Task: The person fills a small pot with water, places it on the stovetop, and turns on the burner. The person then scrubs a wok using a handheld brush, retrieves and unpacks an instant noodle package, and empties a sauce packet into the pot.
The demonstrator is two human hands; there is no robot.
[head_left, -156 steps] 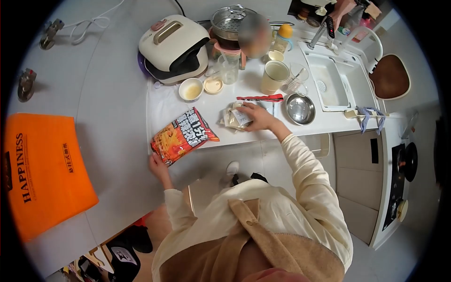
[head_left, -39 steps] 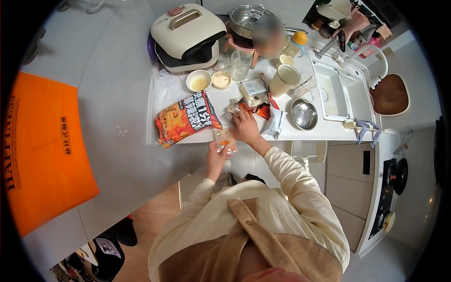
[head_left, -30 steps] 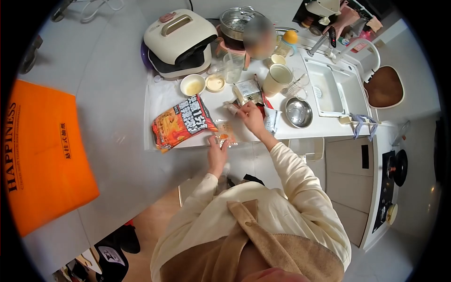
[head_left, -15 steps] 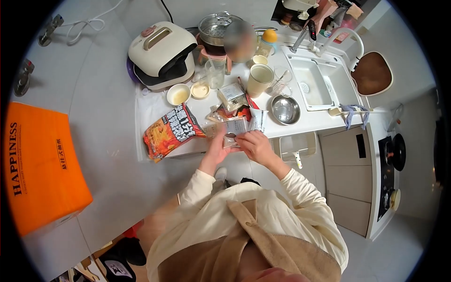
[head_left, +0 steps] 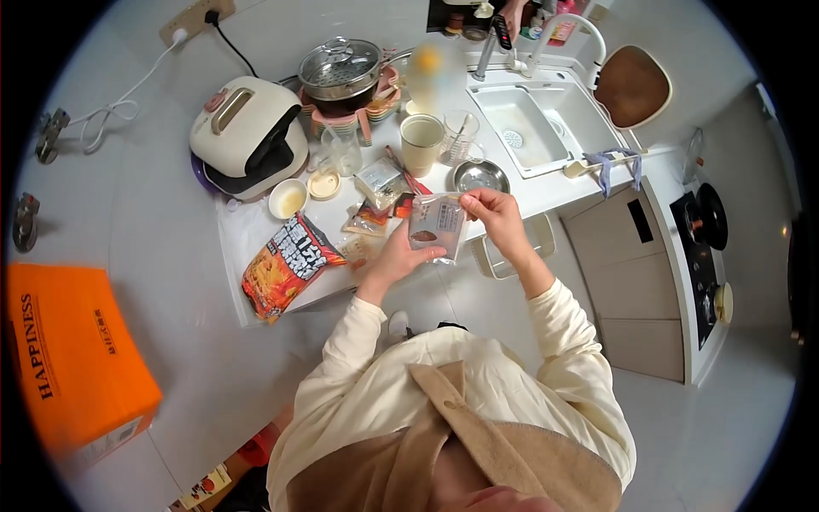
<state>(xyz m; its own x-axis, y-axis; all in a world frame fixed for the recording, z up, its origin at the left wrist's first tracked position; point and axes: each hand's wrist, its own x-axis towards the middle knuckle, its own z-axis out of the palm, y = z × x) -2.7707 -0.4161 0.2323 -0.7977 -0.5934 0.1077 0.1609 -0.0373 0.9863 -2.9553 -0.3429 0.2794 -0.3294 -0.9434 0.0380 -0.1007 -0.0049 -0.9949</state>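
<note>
A clear plastic packet (head_left: 437, 224) with a pale printed label and a brown patch is held up in front of me, at the counter's front edge. My left hand (head_left: 399, 261) grips its lower left side, the thumb lying across the front. At the top right corner, my right hand (head_left: 498, 220) pinches the packet's edge between thumb and fingers. Behind it lie another clear packet (head_left: 380, 181) and a small red and brown packet (head_left: 368, 218), partly covered. A large orange and black snack bag (head_left: 288, 266) rests to the left of my left hand.
On the counter stand a cream cooker (head_left: 247, 136), a lidded steamer pot (head_left: 339, 72), small bowls (head_left: 288, 199), a tall cup (head_left: 421, 145), a glass measuring jug (head_left: 459, 141) and a steel bowl (head_left: 481, 177). The double sink (head_left: 520, 128) is at right. Another person's hand (head_left: 512, 19) shows beyond the faucet.
My right hand has moved from the packet's lower part to its top right corner. The packet now faces me more fully. The whole view has shifted.
</note>
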